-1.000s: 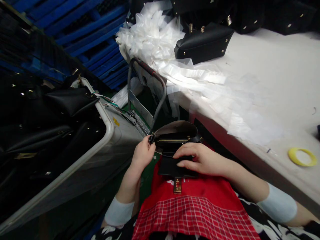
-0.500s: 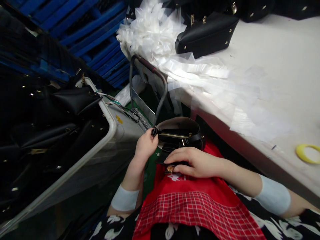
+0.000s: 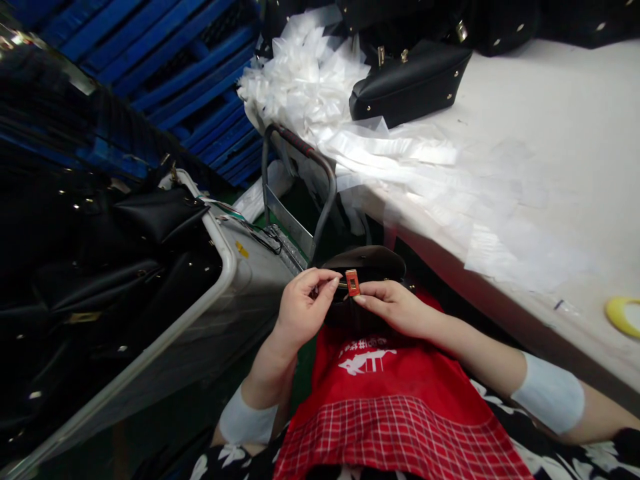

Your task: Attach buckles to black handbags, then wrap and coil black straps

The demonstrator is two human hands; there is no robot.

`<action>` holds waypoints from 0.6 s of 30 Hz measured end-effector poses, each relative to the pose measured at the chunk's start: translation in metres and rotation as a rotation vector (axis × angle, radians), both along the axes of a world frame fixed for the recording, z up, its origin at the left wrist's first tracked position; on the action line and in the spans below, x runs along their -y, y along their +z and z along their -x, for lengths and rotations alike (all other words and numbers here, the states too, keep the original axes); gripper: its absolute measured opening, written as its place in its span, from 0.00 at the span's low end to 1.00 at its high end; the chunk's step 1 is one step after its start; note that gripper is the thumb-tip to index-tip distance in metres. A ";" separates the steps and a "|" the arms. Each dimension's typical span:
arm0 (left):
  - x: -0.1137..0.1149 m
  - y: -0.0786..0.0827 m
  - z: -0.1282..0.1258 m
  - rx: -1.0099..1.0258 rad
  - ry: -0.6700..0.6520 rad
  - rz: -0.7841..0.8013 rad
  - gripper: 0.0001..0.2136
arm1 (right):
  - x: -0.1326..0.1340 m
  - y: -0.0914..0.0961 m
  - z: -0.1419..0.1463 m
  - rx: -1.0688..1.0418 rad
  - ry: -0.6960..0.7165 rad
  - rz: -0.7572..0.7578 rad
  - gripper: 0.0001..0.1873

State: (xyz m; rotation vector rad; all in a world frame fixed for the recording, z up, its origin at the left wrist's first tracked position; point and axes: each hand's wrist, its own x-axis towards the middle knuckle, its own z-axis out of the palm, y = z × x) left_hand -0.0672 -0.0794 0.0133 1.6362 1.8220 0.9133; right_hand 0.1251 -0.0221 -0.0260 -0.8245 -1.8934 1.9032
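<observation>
A black handbag (image 3: pixel 364 256) with its top open sits upright at my lap, against the red apron. My right hand (image 3: pixel 397 305) pinches a small rectangular metal clasp (image 3: pixel 353 283) between thumb and fingers; it shines gold and orange-red and has a slot in its middle. From the left, my left hand (image 3: pixel 306 303) comes close to the clasp, thumb and forefinger pressed together at its edge. Whatever lies between those fingertips is too small to make out. Both hands cover much of the bag's front and zip.
To the left stands a pale bin (image 3: pixel 227 267) heaped with black bags (image 3: pixel 160 213). The white table (image 3: pixel 565 133) on the right bears another black handbag (image 3: pixel 410 83), crumpled white wrapping sheets (image 3: pixel 310 80) and a yellow tape roll (image 3: pixel 623 315). A metal-framed trolley (image 3: pixel 330 193) stands ahead.
My right hand has raised the clasp from low on the bag's front to the opening. My left hand has left the bag's left end and moved right, to the clasp.
</observation>
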 end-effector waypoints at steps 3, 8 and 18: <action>-0.007 0.001 -0.001 0.014 0.003 -0.033 0.07 | 0.001 -0.002 0.000 -0.008 0.004 0.010 0.18; -0.013 0.005 -0.005 0.068 0.014 -0.031 0.06 | 0.003 0.002 0.000 0.032 0.019 -0.045 0.17; -0.012 0.008 0.003 0.180 -0.017 0.067 0.07 | 0.006 0.006 0.000 0.128 0.052 -0.264 0.15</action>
